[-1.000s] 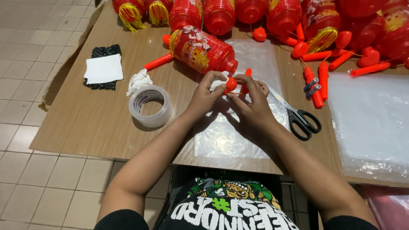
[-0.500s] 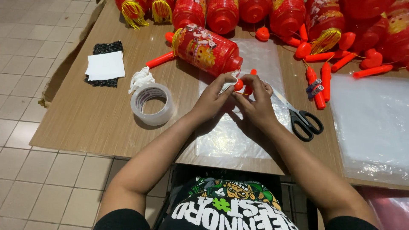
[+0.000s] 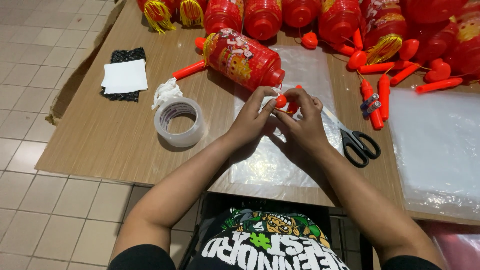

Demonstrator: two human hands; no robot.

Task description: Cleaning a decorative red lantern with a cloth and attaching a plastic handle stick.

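Hands: the left hand (image 3: pixel 254 120) and right hand (image 3: pixel 302 125) meet over the middle of the table, fingers curled in and pinched together on a small orange-red plastic piece (image 3: pixel 281 101); neither hand is spread open
Held piece: rounded, smooth, glossy; it sits between the fingertips of both hands, just in front of the cap end of the lying lantern; how it is joined to anything is hidden by the fingers
Lantern: a red cylindrical lantern (image 3: pixel 242 59) lies on its side just beyond the hands, ribbed plastic with a colourful printed band and a yellow fringe at the far end
Under the hands: a clear plastic sheet (image 3: pixel 270 165), thin and crinkled, on a wood-grain table (image 3: pixel 100 135)
Left side: a roll of clear tape (image 3: pixel 180 121), a crumpled white scrap beside it; farther off a white card (image 3: pixel 125 76) on a black mesh pad
Right side: black-handled scissors (image 3: pixel 356 142) just beside the right hand; orange-red sticks (image 3: pixel 384 95) and two small batteries (image 3: pixel 370 102) beyond
Back edge: a row of upright red lanterns (image 3: pixel 300 15)
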